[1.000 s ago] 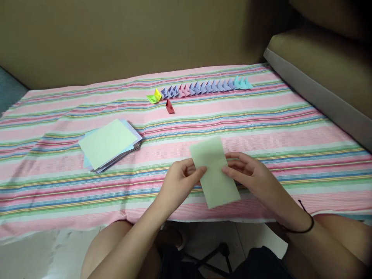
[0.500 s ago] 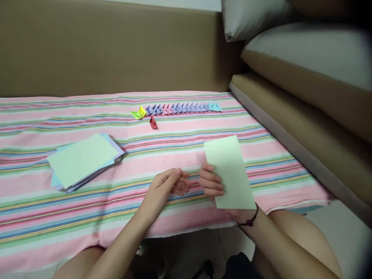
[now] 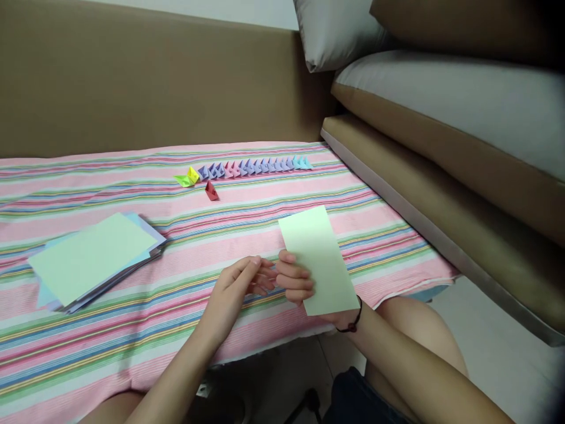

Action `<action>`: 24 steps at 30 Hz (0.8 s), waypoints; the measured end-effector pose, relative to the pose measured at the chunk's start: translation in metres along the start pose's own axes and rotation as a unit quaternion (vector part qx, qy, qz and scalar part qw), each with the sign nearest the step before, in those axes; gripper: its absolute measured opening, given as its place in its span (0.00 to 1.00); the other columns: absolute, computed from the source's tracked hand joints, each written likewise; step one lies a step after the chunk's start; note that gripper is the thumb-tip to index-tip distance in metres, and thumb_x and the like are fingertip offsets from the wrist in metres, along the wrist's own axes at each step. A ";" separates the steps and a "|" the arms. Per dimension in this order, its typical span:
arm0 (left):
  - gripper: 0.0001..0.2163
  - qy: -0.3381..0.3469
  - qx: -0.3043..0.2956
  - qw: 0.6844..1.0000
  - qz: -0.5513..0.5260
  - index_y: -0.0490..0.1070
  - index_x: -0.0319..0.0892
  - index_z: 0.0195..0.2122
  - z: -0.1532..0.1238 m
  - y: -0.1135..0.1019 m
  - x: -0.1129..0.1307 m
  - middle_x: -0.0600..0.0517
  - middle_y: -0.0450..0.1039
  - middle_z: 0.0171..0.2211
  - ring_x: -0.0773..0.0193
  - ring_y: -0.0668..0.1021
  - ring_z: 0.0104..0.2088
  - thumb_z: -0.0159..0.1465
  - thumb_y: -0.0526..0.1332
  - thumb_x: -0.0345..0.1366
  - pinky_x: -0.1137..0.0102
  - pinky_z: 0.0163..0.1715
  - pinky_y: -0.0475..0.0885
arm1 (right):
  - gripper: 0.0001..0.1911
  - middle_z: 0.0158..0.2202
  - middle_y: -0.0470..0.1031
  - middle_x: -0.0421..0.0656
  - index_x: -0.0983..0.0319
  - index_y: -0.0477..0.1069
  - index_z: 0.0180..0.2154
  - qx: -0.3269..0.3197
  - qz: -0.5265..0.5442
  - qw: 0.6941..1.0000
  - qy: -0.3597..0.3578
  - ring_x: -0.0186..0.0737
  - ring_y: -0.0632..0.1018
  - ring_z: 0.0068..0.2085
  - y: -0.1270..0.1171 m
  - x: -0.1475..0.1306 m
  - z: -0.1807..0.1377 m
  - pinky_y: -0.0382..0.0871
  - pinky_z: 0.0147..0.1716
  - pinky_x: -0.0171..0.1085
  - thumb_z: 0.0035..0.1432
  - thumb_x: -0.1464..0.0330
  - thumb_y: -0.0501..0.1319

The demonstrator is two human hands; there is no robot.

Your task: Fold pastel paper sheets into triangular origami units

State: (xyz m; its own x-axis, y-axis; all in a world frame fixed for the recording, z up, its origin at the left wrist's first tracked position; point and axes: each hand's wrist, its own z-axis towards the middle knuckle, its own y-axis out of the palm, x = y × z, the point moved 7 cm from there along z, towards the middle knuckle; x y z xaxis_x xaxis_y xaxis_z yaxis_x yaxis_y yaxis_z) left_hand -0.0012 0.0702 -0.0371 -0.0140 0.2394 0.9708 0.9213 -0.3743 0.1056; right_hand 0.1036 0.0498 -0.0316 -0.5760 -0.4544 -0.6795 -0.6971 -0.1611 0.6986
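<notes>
A pale green sheet of paper (image 3: 324, 262) is in my right hand (image 3: 295, 279), whose fingers are wrapped over its left side; my thumb is hidden behind it. The sheet is tilted above the striped cloth. Just left of it, my left hand (image 3: 241, 278) holds nothing, with its fingers loosely bent and apart, near the fingers of my right hand. A stack of coloured paper (image 3: 95, 259) lies to the left, a pale green sheet on top.
Toward the back of the striped cloth (image 3: 212, 247) runs a row of small folded paper boats (image 3: 260, 167) in yellow, green, purple, pink and blue. A red paper boat (image 3: 212, 191) sits in front. Stacked cushions (image 3: 432, 129) rise on the right, and a brown backrest (image 3: 150, 82) stands behind.
The view has turned to the right, so everything shifts left in it. Both hands keep nearly the same pose, and the sheet stays in my right hand.
</notes>
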 end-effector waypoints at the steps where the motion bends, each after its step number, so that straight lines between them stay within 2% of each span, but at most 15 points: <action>1: 0.16 0.009 0.003 1.000 -0.001 0.73 0.38 0.37 0.000 0.000 0.001 0.47 0.76 0.34 0.62 0.77 0.33 0.61 0.56 0.47 0.69 0.34 0.71 | 0.11 0.19 0.42 0.33 0.59 0.58 0.25 0.005 -0.036 0.999 0.006 0.31 0.43 0.18 -0.002 0.002 0.002 0.41 0.15 0.29 0.59 0.67 0.47; 3: 0.15 0.027 0.009 1.000 -0.005 0.73 0.39 0.37 -0.001 -0.001 0.002 0.48 0.76 0.35 0.61 0.77 0.34 0.61 0.57 0.47 0.69 0.35 0.72 | 0.10 0.19 0.48 0.34 0.59 0.59 0.25 0.030 -0.124 0.992 0.000 0.31 0.50 0.19 -0.009 0.004 0.004 0.47 0.17 0.30 0.58 0.64 0.51; 4: 0.15 0.032 0.008 0.999 -0.006 0.73 0.40 0.37 -0.001 0.000 0.003 0.48 0.76 0.34 0.62 0.77 0.34 0.61 0.58 0.46 0.69 0.36 0.72 | 0.10 0.20 0.52 0.35 0.60 0.60 0.26 0.072 -0.175 0.981 -0.042 0.31 0.54 0.20 -0.016 -0.001 0.004 0.50 0.19 0.31 0.58 0.63 0.52; 6: 0.14 0.027 -0.005 1.000 -0.006 0.73 0.40 0.37 -0.001 0.003 0.002 0.49 0.76 0.33 0.62 0.78 0.34 0.58 0.61 0.45 0.69 0.36 0.72 | 0.14 0.23 0.57 0.36 0.60 0.59 0.24 0.166 -0.296 0.931 -0.133 0.33 0.60 0.25 -0.027 -0.013 -0.002 0.54 0.24 0.33 0.59 0.60 0.53; 8: 0.14 0.010 -0.023 1.000 -0.002 0.74 0.39 0.37 -0.002 0.005 0.000 0.48 0.77 0.32 0.61 0.78 0.32 0.56 0.64 0.44 0.69 0.36 0.73 | 0.16 0.24 0.58 0.37 0.60 0.58 0.24 0.219 -0.382 0.880 -0.179 0.34 0.62 0.27 -0.030 -0.019 -0.008 0.56 0.27 0.34 0.60 0.59 0.52; 10: 0.14 -0.001 -0.030 1.000 -0.006 0.75 0.38 0.37 -0.002 0.006 0.000 0.48 0.78 0.32 0.61 0.78 0.32 0.55 0.64 0.43 0.68 0.37 0.74 | 0.15 0.25 0.60 0.37 0.60 0.59 0.25 0.247 -0.425 0.849 -0.194 0.35 0.63 0.28 -0.031 -0.021 -0.013 0.57 0.28 0.34 0.61 0.59 0.51; 13: 0.13 -0.001 -0.033 0.999 -0.022 0.76 0.38 0.36 -0.004 0.004 0.003 0.48 0.78 0.32 0.61 0.79 0.32 0.57 0.63 0.44 0.67 0.37 0.75 | 0.15 0.25 0.60 0.36 0.59 0.59 0.26 0.285 -0.449 0.822 -0.206 0.35 0.63 0.28 -0.033 -0.026 -0.019 0.56 0.27 0.34 0.62 0.59 0.50; 17: 0.11 -0.008 -0.012 1.000 -0.006 0.77 0.38 0.30 -0.005 0.000 0.002 0.50 0.77 0.28 0.62 0.78 0.30 0.52 0.67 0.41 0.68 0.35 0.75 | 0.15 0.24 0.59 0.36 0.59 0.58 0.25 0.300 -0.461 0.809 -0.208 0.35 0.63 0.27 -0.034 -0.028 -0.021 0.56 0.26 0.35 0.62 0.59 0.50; 19: 0.10 -0.012 0.017 1.000 0.005 0.77 0.38 0.28 -0.004 -0.004 -0.002 0.50 0.77 0.26 0.62 0.78 0.29 0.52 0.67 0.41 0.69 0.34 0.75 | 0.12 0.27 0.63 0.38 0.59 0.62 0.30 0.281 -0.460 0.816 -0.207 0.37 0.67 0.30 -0.033 -0.025 -0.020 0.61 0.27 0.35 0.63 0.59 0.50; 21: 0.10 -0.008 0.052 0.999 0.011 0.77 0.38 0.27 -0.002 -0.009 -0.005 0.50 0.77 0.25 0.62 0.78 0.28 0.52 0.67 0.41 0.69 0.34 0.74 | 0.10 0.39 0.68 0.43 0.58 0.63 0.42 0.263 -0.476 0.804 -0.241 0.40 0.71 0.40 -0.027 -0.025 -0.021 0.66 0.35 0.37 0.62 0.61 0.51; 23: 0.11 0.000 0.084 0.996 0.018 0.76 0.38 0.26 -0.001 -0.014 -0.006 0.50 0.77 0.24 0.63 0.77 0.27 0.52 0.67 0.42 0.70 0.32 0.73 | 0.16 0.52 0.63 0.47 0.57 0.60 0.51 0.249 -0.519 0.764 -0.291 0.44 0.66 0.53 -0.018 -0.027 -0.025 0.65 0.48 0.42 0.61 0.63 0.53; 24: 0.11 0.005 0.097 0.995 0.022 0.75 0.38 0.24 0.000 -0.017 -0.006 0.50 0.76 0.23 0.63 0.77 0.26 0.51 0.67 0.42 0.71 0.30 0.71 | 0.17 0.55 0.60 0.48 0.57 0.60 0.52 0.239 -0.544 0.743 -0.307 0.45 0.63 0.57 -0.013 -0.026 -0.026 0.62 0.53 0.44 0.61 0.63 0.54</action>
State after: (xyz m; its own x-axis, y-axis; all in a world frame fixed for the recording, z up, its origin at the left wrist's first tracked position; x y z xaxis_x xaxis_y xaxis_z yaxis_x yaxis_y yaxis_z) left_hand -0.0166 0.0746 -0.0450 0.0248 0.2164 0.9760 0.9787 -0.2041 0.0203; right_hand 0.1387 0.0410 -0.0166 0.4569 0.2258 -0.8604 -0.8799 0.2566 -0.3999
